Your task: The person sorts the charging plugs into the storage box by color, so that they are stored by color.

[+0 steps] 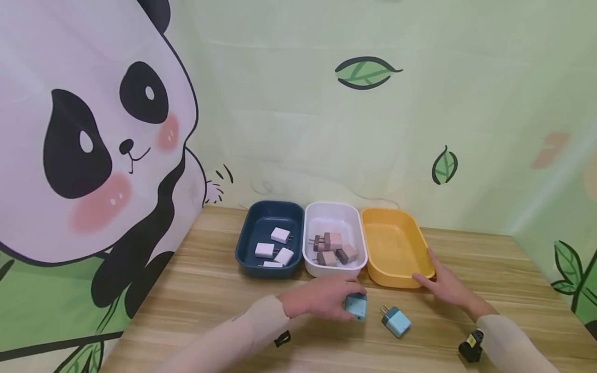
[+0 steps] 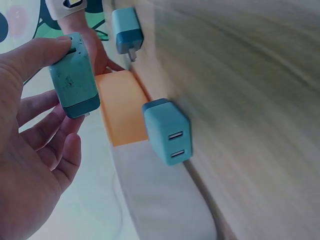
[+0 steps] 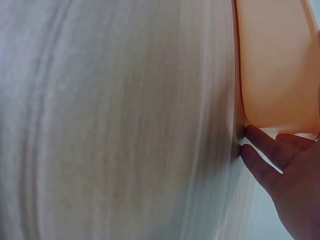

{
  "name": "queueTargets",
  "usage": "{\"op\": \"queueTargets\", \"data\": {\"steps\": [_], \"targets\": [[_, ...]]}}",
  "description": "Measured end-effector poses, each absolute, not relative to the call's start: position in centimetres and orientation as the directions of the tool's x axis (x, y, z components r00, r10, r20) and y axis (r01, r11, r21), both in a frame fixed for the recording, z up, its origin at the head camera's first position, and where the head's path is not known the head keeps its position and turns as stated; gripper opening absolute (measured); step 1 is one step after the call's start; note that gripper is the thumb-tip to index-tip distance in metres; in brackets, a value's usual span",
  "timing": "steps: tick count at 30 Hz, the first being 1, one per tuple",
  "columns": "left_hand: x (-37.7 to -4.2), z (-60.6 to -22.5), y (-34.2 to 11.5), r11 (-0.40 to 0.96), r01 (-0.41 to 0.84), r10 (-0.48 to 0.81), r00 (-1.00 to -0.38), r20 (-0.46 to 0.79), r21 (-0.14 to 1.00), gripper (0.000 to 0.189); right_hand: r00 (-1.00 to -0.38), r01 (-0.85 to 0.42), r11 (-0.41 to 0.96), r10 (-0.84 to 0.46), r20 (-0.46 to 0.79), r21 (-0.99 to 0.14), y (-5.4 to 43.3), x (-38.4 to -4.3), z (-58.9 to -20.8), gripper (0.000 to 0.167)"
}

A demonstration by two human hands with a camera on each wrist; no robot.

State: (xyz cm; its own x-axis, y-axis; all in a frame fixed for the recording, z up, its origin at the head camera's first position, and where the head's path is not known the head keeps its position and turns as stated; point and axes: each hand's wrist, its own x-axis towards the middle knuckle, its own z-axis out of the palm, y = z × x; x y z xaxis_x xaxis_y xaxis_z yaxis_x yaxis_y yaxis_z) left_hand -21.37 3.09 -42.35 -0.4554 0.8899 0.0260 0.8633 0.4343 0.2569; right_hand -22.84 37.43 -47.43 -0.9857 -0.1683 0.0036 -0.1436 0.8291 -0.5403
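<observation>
My left hand (image 1: 324, 298) holds a teal two-tone wall charger (image 2: 75, 75) between thumb and fingers, raised above the table in front of the white bin (image 1: 332, 217). Close by, a second teal charger (image 2: 167, 132) with two USB ports rests on the wood; in the head view the left hand seems to hide it. A third teal charger (image 1: 396, 321) lies farther right, its prongs toward the bins. My right hand (image 1: 448, 285) touches the front right corner of the yellow bin (image 1: 394, 246), thumb at the front and fingers along the side. The yellow bin's floor is bare.
Left of the white bin, which contains several pinkish-brown chargers (image 1: 333, 241), stands a dark blue bin (image 1: 270, 212) with several white chargers (image 1: 265, 250). The three bins stand side by side against a green cloth backdrop (image 1: 289, 103) on a wooden table (image 1: 186, 311).
</observation>
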Motion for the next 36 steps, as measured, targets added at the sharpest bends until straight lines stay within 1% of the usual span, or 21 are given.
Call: {"op": "queueTargets", "data": {"steps": [5, 12, 18, 26, 30, 36], "targets": [[-21.9, -41.7, 3.5, 0.445, 0.857, 0.88, -0.473, 0.054, 0.259, 0.053, -0.985, -0.145, 0.824, -0.17, 0.005, -0.548, 37.6, -22.9, -47.6, 0.095], [-22.6, -40.9, 3.9, 0.487, 0.827, 0.846, -0.527, 0.084, 0.28, 0.051, -0.986, -0.135, 0.819, -0.168, -0.008, -0.557, 37.3, -22.7, -47.4, 0.094], [-23.9, -40.3, 4.7, 0.525, 0.803, 0.81, -0.573, 0.124, 0.283, 0.051, -0.986, -0.13, 0.822, -0.164, -0.012, -0.554, 37.1, -22.4, -47.2, 0.093], [-25.4, -40.0, 6.2, 0.56, 0.756, 0.768, -0.628, 0.13, 0.339, 0.054, -0.985, -0.148, 0.821, -0.175, 0.003, -0.552, 37.3, -22.5, -47.5, 0.092], [-26.2, -39.9, 7.0, 0.567, 0.74, 0.756, -0.642, 0.127, 0.361, 0.053, -0.986, -0.136, 0.821, -0.166, -0.004, -0.555, 37.4, -22.6, -47.6, 0.092], [-27.5, -40.4, 8.3, 0.582, 0.744, 0.748, -0.648, 0.142, 0.328, 0.052, -0.988, -0.122, 0.823, -0.157, -0.015, -0.555, 37.5, -22.7, -47.5, 0.093]]}}
